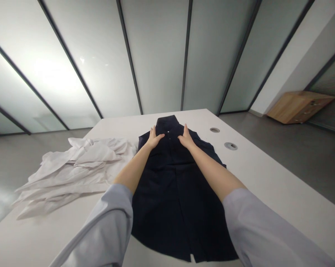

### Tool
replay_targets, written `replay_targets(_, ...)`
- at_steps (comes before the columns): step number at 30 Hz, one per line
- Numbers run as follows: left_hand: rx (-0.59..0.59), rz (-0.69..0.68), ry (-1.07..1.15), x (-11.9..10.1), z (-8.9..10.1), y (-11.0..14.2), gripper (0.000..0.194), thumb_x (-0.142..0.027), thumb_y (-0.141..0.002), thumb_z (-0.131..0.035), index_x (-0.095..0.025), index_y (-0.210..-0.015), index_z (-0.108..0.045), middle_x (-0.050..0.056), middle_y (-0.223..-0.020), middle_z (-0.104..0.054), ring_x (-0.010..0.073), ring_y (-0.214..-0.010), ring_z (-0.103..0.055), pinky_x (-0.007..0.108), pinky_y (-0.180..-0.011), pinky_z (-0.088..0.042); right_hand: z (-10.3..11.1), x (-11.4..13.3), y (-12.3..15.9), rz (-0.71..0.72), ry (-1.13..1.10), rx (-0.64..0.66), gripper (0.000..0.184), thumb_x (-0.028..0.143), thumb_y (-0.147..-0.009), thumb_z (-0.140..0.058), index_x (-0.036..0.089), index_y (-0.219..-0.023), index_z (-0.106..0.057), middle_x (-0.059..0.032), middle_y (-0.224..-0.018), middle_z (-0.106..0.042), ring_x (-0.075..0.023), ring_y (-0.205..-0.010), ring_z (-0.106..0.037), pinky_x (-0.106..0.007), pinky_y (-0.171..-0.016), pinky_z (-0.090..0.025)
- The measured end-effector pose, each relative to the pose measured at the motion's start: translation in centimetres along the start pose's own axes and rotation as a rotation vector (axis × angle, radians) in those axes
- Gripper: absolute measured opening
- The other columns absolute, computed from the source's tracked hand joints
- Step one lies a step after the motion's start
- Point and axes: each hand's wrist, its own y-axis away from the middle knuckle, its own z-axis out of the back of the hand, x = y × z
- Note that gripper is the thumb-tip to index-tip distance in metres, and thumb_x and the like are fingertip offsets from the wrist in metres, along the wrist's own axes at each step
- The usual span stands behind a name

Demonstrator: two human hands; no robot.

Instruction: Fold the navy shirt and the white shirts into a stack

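A dark navy shirt [173, 193] lies spread lengthwise on the white table [267, 178], its collar at the far end and its hem near me. My left hand [154, 139] rests flat on the upper left of the shirt, just below the collar, fingers stretched out. My right hand [186, 138] lies flat on the upper right, fingers together and pointing toward the left hand. A small white button shows between the two hands. Both forearms reach out over the shirt, with pale blue sleeves pushed up.
A crumpled heap of white shirts [72, 167] lies on the table left of the navy one. Two round cable ports [230, 145] sit in the tabletop to the right. Frosted glass panels stand behind, and a wooden cabinet [298, 105] is at the far right.
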Motion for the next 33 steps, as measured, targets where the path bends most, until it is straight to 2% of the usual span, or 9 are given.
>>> replay_targets(2, 0.005, -0.056, -0.107, 0.0, -0.1, 0.9, 0.079, -0.051, -0.089, -0.047, -0.012, -0.152, -0.019, 0.016, -0.160, -0.015, 0.0278, -0.147, -0.015, 0.037, -0.114, -0.028, 0.0, -0.8, 0.4, 0.076, 0.044, 0.036, 0.078, 0.021, -0.083, -0.042, 0.008, -0.153, -0.013, -0.0129, -0.157, -0.026, -0.0235, -0.144, -0.022, -0.039, -0.115, -0.026)
replay_targets(4, 0.069, -0.092, -0.191, 0.1, -0.8, 2.2, 0.079, -0.053, -0.085, -0.052, -0.013, -0.149, -0.028, 0.017, -0.159, -0.018, 0.0327, -0.145, -0.018, 0.042, -0.114, -0.026, 0.1, -1.6, 1.5, 0.158, 0.111, 0.094, 0.072, 0.023, -0.085, -0.041, 0.013, -0.153, -0.019, -0.0114, -0.155, -0.031, -0.0253, -0.143, -0.025, -0.043, -0.115, -0.025)
replay_targets(8, 0.198, -0.042, -0.309, 0.0, -3.1, 4.8, 0.075, -0.064, -0.087, -0.038, -0.017, -0.145, -0.036, 0.017, -0.155, -0.029, 0.0370, -0.142, -0.025, 0.054, -0.111, -0.026, 0.4, -2.9, 4.8, 0.266, 0.290, 0.259, 0.059, 0.037, -0.091, -0.041, 0.017, -0.146, -0.039, -0.0123, -0.151, -0.038, -0.0291, -0.140, -0.031, -0.044, -0.114, -0.025)
replay_targets(12, 0.198, 0.001, -0.350, 0.1, -4.9, 5.9, 0.082, -0.071, -0.086, -0.026, -0.018, -0.149, -0.031, 0.017, -0.157, -0.023, 0.0391, -0.144, -0.018, 0.062, -0.112, -0.015, 0.6, -3.6, 7.3, 0.178, 0.436, 0.353, 0.063, 0.055, -0.094, -0.033, 0.022, -0.148, -0.037, -0.0129, -0.155, -0.030, -0.0351, -0.142, -0.025, -0.053, -0.114, -0.018)
replay_targets(16, 0.159, -0.048, -0.363, 1.2, -5.3, 4.5, 0.081, -0.072, -0.087, -0.020, -0.021, -0.150, -0.030, 0.013, -0.159, -0.021, 0.0375, -0.145, -0.016, 0.059, -0.114, -0.010, 0.8, -4.1, 7.4, 0.028, 0.451, 0.399, 0.074, 0.067, -0.091, -0.024, 0.025, -0.152, -0.029, -0.0105, -0.160, -0.019, -0.0387, -0.144, -0.016, -0.060, -0.112, -0.015)
replay_targets(20, 0.115, -0.088, -0.387, 2.4, -4.9, 3.0, 0.071, -0.064, -0.091, -0.023, -0.022, -0.147, -0.037, 0.010, -0.156, -0.029, 0.0373, -0.143, -0.023, 0.055, -0.115, -0.013, 0.7, -4.3, 6.5, -0.018, 0.415, 0.395, 0.073, 0.067, -0.092, -0.022, 0.026, -0.152, -0.026, -0.0087, -0.161, -0.016, -0.0376, -0.145, -0.011, -0.060, -0.112, -0.012)
replay_targets(26, -0.136, -0.230, -0.391, 2.0, -4.7, 4.1, 0.047, -0.040, -0.092, -0.041, -0.015, -0.129, -0.056, 0.014, -0.134, -0.056, 0.0285, -0.130, -0.044, 0.043, -0.112, -0.027, 0.3, -4.3, 6.0, 0.006, 0.392, 0.362, 0.070, 0.062, -0.093, -0.023, 0.024, -0.151, -0.029, -0.0092, -0.160, -0.019, -0.0344, -0.145, -0.012, -0.056, -0.114, -0.012)
replay_targets(29, -0.070, -0.250, -0.348, 2.0, -4.7, 5.1, 0.042, -0.036, -0.093, -0.040, -0.018, -0.126, -0.058, 0.011, -0.132, -0.058, 0.0253, -0.123, -0.050, 0.038, -0.105, -0.038, 0.3, -4.3, 6.2, 0.023, 0.388, 0.349, 0.068, 0.061, -0.094, -0.023, 0.023, -0.150, -0.031, -0.0104, -0.159, -0.021, -0.0337, -0.145, -0.015, -0.055, -0.113, -0.013)
replay_targets(33, 0.022, -0.187, -0.335, 2.6, -4.6, 5.9, 0.053, -0.046, -0.094, -0.038, -0.019, -0.138, -0.049, 0.010, -0.148, -0.044, 0.0276, -0.136, -0.038, 0.041, -0.111, -0.032, 0.3, -4.3, 6.4, 0.043, 0.387, 0.318, 0.066, 0.058, -0.095, -0.025, 0.022, -0.149, -0.035, -0.0111, -0.158, -0.024, -0.0330, -0.143, -0.020, -0.054, -0.112, -0.016)
